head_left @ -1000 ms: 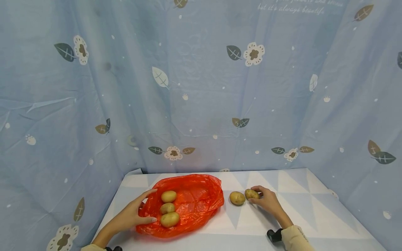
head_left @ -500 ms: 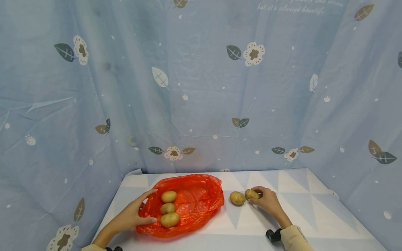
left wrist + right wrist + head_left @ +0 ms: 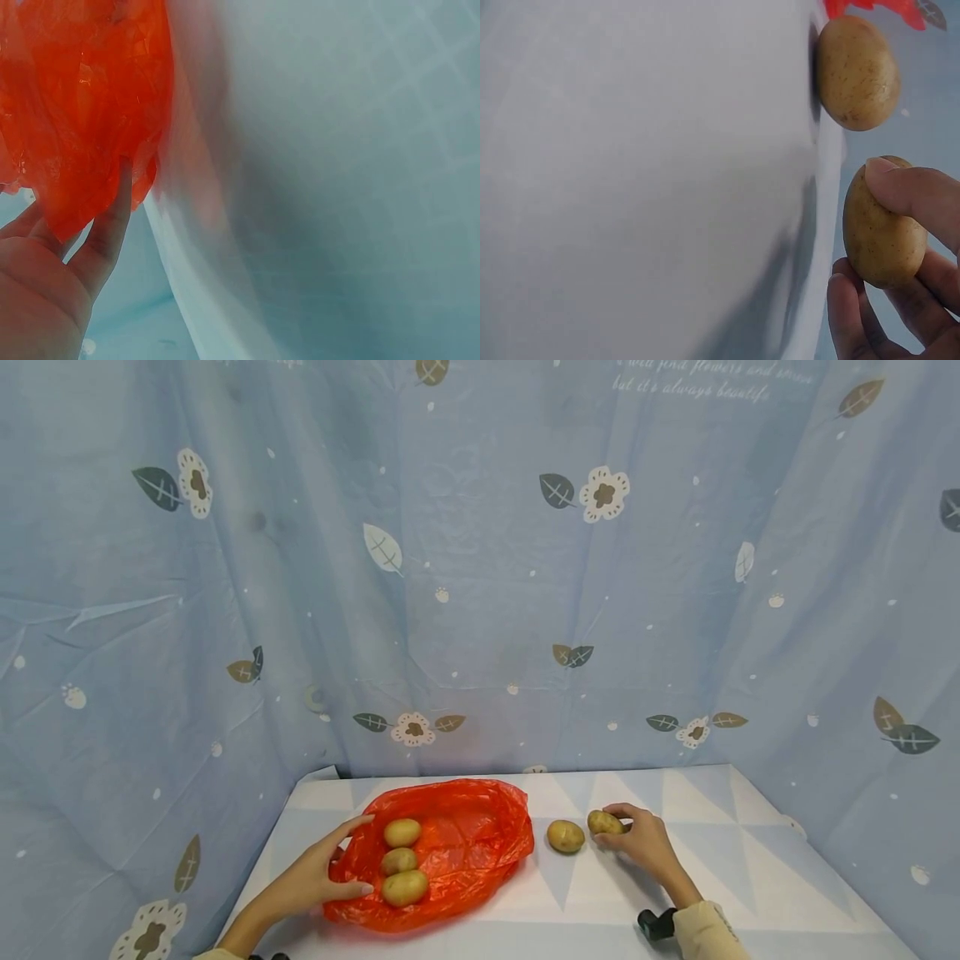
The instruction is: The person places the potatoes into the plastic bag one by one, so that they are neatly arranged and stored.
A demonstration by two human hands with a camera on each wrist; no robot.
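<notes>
In the head view, my right hand [image 3: 648, 843] pinches a potato [image 3: 604, 822] between thumb and fingers. The right wrist view shows that potato [image 3: 885, 225] close over the white surface, its shadow beside it. Just left of it, a second potato [image 3: 566, 836] lies on the table. My left hand [image 3: 315, 872] spreads its thumb and fingers around the left edge of a red plastic bag [image 3: 480, 835]. In the left wrist view, straight fingers touch the crinkled bag [image 3: 90, 112] from outside. Three potatoes [image 3: 405, 887] lie in a row on the bag's left part.
The table [image 3: 720, 877] has a white and pale blue triangle-patterned cover. A blue curtain [image 3: 487, 568] with leaves and flowers hangs behind it and along both sides. Black wrist gear [image 3: 656, 925] sits by the right sleeve.
The right hand has shifted the gripped potato slightly up and to the right, widening the gap to the neighbouring potato. The left hand and bag stay as before; the head view tilts slightly.
</notes>
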